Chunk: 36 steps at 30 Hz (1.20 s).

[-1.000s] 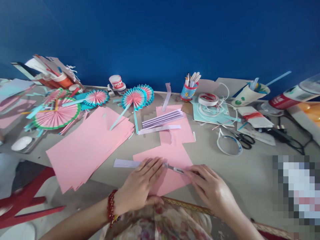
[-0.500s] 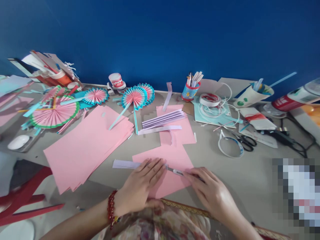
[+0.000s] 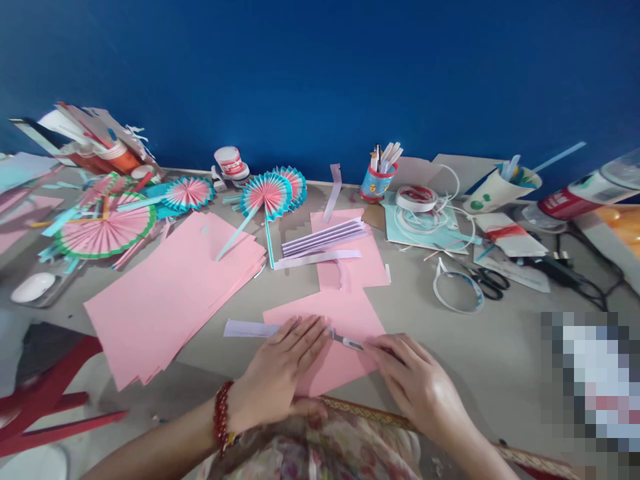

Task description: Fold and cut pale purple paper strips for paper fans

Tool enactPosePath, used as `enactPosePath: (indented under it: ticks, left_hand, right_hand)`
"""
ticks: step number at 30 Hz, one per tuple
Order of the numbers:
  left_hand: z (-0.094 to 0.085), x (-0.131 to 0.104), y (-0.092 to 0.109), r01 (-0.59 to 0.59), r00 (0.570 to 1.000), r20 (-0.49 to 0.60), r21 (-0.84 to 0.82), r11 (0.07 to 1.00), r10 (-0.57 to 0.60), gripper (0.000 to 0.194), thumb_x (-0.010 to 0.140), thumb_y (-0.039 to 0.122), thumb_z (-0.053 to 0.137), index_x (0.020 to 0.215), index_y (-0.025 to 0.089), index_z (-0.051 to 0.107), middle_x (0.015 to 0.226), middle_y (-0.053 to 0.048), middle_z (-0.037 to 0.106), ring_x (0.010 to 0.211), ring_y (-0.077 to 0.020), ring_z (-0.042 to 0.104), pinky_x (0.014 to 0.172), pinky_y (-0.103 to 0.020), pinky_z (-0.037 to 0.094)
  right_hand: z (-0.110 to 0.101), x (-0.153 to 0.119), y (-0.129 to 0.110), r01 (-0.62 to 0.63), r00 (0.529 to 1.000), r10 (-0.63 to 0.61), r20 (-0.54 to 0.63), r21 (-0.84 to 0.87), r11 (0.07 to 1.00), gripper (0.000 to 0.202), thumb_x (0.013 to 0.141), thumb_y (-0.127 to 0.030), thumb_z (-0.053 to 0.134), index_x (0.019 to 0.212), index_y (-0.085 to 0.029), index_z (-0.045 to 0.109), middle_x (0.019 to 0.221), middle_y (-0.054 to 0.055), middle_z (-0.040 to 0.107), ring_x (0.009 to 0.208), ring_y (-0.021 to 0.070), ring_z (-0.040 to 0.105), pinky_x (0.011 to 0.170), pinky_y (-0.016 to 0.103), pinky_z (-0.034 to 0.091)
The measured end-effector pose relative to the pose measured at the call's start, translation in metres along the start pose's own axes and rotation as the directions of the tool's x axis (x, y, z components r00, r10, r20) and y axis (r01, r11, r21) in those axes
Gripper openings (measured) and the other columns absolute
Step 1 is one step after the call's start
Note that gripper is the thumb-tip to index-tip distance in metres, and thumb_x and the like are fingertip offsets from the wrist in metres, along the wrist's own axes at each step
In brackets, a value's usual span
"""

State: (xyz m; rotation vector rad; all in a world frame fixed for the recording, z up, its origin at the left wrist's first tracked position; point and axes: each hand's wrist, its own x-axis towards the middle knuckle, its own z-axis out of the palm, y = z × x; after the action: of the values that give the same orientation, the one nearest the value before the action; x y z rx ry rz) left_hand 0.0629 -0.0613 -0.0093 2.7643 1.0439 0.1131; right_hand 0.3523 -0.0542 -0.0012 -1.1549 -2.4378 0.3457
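Lilac strip (image 3: 247,329), partly over pink ppr (image 3: 350,310), under flat L hand (image 3: 284,369); R hand (image 3: 416,377) grips knife (image 3: 351,344).

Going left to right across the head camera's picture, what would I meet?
White oval object → pink paper stack → person's left hand → slim tool → person's right hand → red-labelled bottle.
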Motion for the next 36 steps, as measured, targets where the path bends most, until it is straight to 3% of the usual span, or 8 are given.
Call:
enactPosePath:
  ticks: [19, 26, 31, 36]
  left_hand:
    - [0.002, -0.001, 0.000, -0.007, 0.999, 0.045, 0.056, 0.998, 0.005, 0.106, 0.089, 0.083, 0.023, 0.159, 0.004, 0.007, 0.165, -0.014, 0.011, 0.154, -0.0290, 0.005, 0.125, -0.046, -0.002]
    - [-0.001, -0.002, -0.001, 0.006, 1.000, 0.024, -0.034, 0.999, -0.005, 0.106, 0.090, 0.081, 0.030, 0.159, 0.006, 0.001, 0.165, -0.013, 0.012, 0.154, -0.0288, 0.008, 0.126, -0.045, 0.004]
    - [-0.019, -0.011, -0.019, -0.007, 1.000, 0.004, -0.165, 0.986, 0.008, 0.087, 0.100, 0.065, 0.028, 0.160, 0.009, -0.001, 0.166, -0.013, 0.011, 0.153, -0.0265, 0.013, 0.126, -0.044, 0.014]
    - [-0.019, -0.013, -0.040, -0.107, 0.992, 0.060, -0.050, 0.993, 0.109, 0.089, 0.097, 0.069, 0.035, 0.161, 0.015, 0.004, 0.164, -0.010, 0.019, 0.153, -0.0273, 0.016, 0.126, -0.046, 0.011]
  right_hand:
    - [0.009, -0.001, -0.010, -0.037, 0.999, 0.036, 0.010, 0.034, 0.999, 0.033, 0.095, -0.008, 0.043, 0.119, -0.018, 0.064, 0.109, 0.010, 0.066, 0.096, 0.0214, 0.059, 0.081, 0.033, 0.052]
    - [0.008, -0.002, -0.013, -0.023, 1.000, 0.023, 0.008, 0.036, 0.999, 0.033, 0.095, -0.009, 0.043, 0.118, -0.018, 0.065, 0.107, 0.010, 0.066, 0.094, 0.0218, 0.059, 0.079, 0.034, 0.052]
    - [0.008, -0.002, -0.013, -0.051, 0.999, 0.051, 0.005, 0.033, 0.998, 0.034, 0.094, -0.007, 0.042, 0.115, -0.019, 0.066, 0.109, 0.009, 0.065, 0.094, 0.0216, 0.059, 0.079, 0.033, 0.052]
    - [0.008, 0.001, -0.014, -0.062, 0.998, 0.061, 0.010, 0.039, 0.997, 0.032, 0.096, -0.010, 0.042, 0.116, -0.019, 0.066, 0.107, 0.009, 0.065, 0.093, 0.0210, 0.059, 0.078, 0.033, 0.052]
